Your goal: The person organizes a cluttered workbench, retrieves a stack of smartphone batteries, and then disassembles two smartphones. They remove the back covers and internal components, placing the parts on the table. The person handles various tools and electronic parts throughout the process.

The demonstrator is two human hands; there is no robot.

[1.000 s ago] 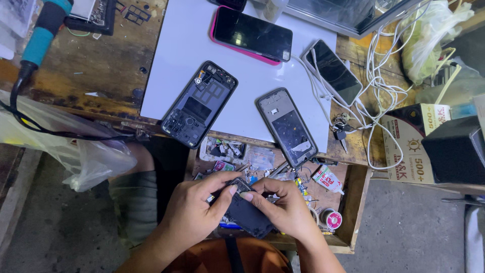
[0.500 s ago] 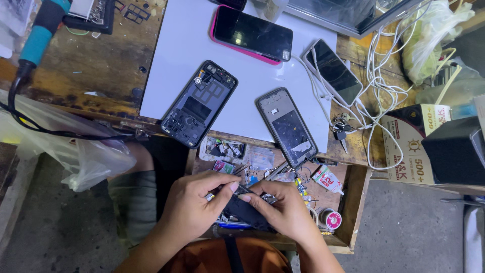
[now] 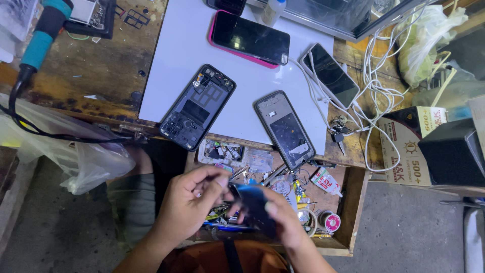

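- Standing beside the bench, I see the left hand (image 3: 189, 202) and right hand (image 3: 283, 222) holding a dark blue phone part (image 3: 255, 205) between them, above the open wooden drawer (image 3: 353, 202).
- The left hand's thumb and fingers look curled and pinched at the part's upper end; whether something small sits between the fingertips I cannot tell.
- The right hand wraps the part's lower end, fingers pressed against its face, though blur hides their exact hold.
- Just beyond, on the white mat (image 3: 172, 65), lie an opened phone with bare internals (image 3: 198, 107) and a second stripped frame (image 3: 284, 129); a pink-cased phone (image 3: 249, 39) rests farther up.
- A slip seems the likeliest trouble: the part hangs over a drawer crowded with tools and a small glue tube (image 3: 326, 181), so it could land on something sharp and scratch.
- Anything tiny dropped would vanish in that clutter.
- The white cables (image 3: 371, 96) trail near the drawer's edge; an elbow could snag them and drag the dark phone (image 3: 331, 74) they run to.
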